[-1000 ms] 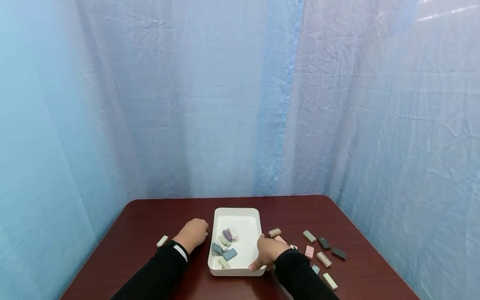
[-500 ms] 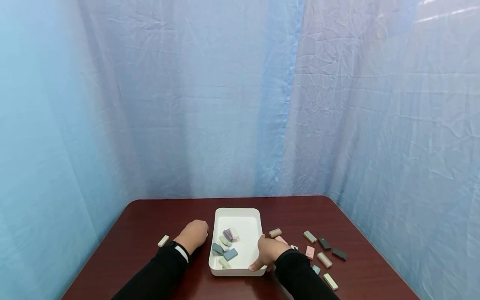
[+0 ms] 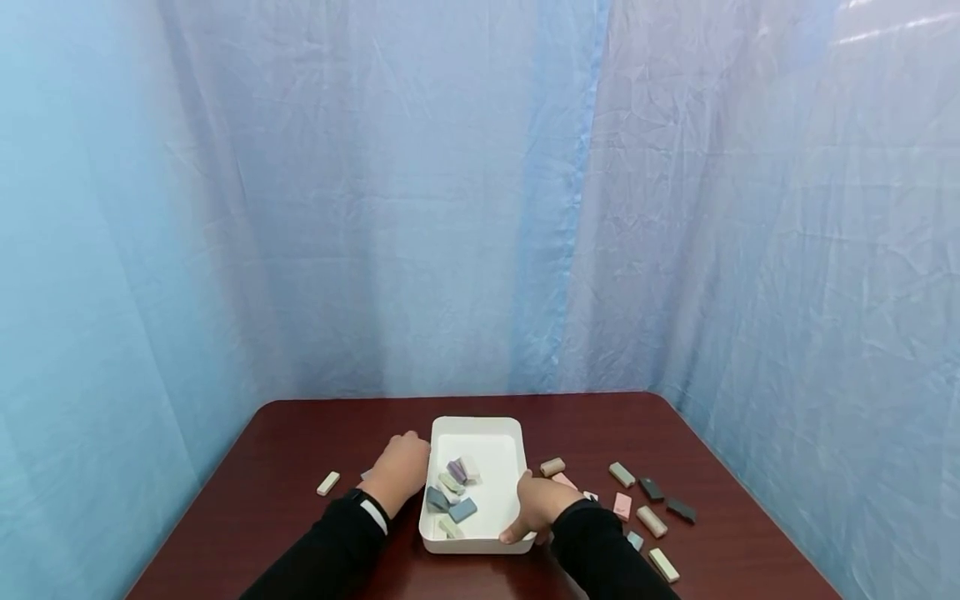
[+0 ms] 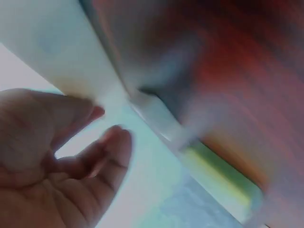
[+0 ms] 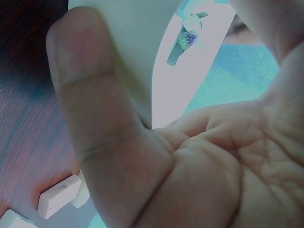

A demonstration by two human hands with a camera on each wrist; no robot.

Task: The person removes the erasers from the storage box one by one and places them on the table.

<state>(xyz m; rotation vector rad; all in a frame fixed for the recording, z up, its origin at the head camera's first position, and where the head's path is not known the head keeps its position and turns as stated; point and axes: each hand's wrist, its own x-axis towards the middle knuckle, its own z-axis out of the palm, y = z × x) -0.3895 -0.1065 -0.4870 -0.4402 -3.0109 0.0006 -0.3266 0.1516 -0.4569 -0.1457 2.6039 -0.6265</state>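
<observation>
Red-brown table (image 3: 285, 467), blurred left hand (image 4: 52, 161), tray (image 3: 480, 433)

White rectangular tray (image 3: 480, 543) holding several pastel blocks (image 3: 453, 492) sits mid-table.

Two black long sleeves (image 3: 330, 546), a black-and-white band (image 3: 372, 508) on the left wrist

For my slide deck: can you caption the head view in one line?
Both hands, left hand and right hand, grasp a white tray of pastel blocks on a dark red table.
</observation>
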